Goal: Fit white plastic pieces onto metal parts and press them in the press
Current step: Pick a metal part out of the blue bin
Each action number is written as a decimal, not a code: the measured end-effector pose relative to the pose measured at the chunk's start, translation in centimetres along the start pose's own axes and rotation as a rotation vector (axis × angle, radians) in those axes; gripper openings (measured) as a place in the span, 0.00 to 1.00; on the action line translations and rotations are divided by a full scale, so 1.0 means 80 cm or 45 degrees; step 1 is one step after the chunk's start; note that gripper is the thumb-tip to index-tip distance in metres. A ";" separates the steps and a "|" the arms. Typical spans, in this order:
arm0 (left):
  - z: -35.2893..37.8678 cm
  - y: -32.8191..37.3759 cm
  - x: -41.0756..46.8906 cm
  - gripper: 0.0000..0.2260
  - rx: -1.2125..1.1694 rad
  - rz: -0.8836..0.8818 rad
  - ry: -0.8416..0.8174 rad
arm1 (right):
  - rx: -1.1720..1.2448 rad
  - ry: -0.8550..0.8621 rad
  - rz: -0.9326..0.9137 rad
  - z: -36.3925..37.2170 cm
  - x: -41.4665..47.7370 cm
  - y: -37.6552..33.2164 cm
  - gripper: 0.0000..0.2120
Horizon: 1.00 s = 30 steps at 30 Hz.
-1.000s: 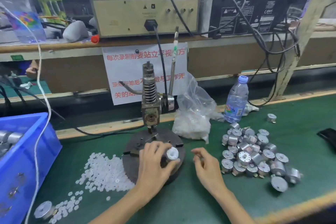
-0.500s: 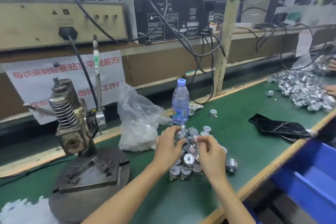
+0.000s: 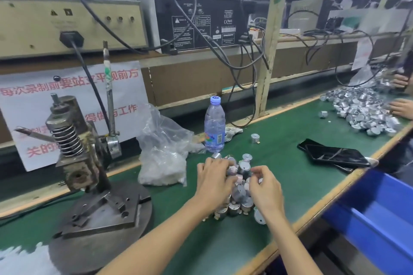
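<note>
At the near left corner of the bench (image 3: 201, 248) lies a drift of loose white plastic pieces (image 3: 22, 259), just beside the round base of the press (image 3: 76, 154). I see no metal part seated under its ram, so I judge that nothing is being pressed right now. Further right, toward the back edge, a clear bag (image 3: 163, 163) holding more white pieces slumps near a water bottle (image 3: 214, 127). Mid-bench, nearer the front edge, my left hand (image 3: 212, 181) lies with its fingers spread over the pile of metal parts (image 3: 240, 187), touching the top ones. My right hand (image 3: 266, 187) is at the pile's other side with fingers curled in toward the thumb, and I cannot tell whether they pinch a part or only rake at the heap. A few parts show something pale on top, too small to say whether it is a fitted piece. My guess is that I am between cycles, fetching the next metal part — fitting a white piece and taking it to the press are not yet done, and most of the pile is left. Toward the far right corner a second heap (image 3: 362, 111) of metal parts lies well apart.
</note>
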<state>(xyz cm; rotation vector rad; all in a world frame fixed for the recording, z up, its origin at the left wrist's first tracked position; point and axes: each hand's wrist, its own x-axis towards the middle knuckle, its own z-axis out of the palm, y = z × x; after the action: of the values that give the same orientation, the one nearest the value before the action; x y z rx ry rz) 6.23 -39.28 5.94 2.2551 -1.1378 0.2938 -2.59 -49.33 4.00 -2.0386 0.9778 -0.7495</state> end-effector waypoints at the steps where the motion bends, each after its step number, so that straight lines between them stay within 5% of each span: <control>1: -0.012 -0.007 -0.005 0.12 0.010 0.030 0.012 | 0.020 -0.002 -0.026 0.002 -0.002 -0.006 0.09; 6: -0.093 -0.036 -0.044 0.15 0.060 0.097 0.126 | 0.086 -0.066 -0.234 0.017 -0.017 -0.052 0.09; 13: -0.245 -0.072 -0.120 0.09 0.532 0.382 0.303 | 0.304 -0.222 -0.563 0.064 -0.076 -0.147 0.09; 22: -0.399 -0.152 -0.260 0.12 0.850 0.145 0.490 | 0.765 -0.625 -1.101 0.114 -0.232 -0.306 0.09; 30: -0.493 -0.233 -0.404 0.11 1.201 -0.324 0.454 | 0.650 -1.012 -1.484 0.220 -0.380 -0.420 0.09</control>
<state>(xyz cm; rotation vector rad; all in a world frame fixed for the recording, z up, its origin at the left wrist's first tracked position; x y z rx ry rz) 3.83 14.06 15.77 2.9057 -0.5419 1.2801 7.26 -3.29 16.02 -1.9957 -0.8539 -0.5258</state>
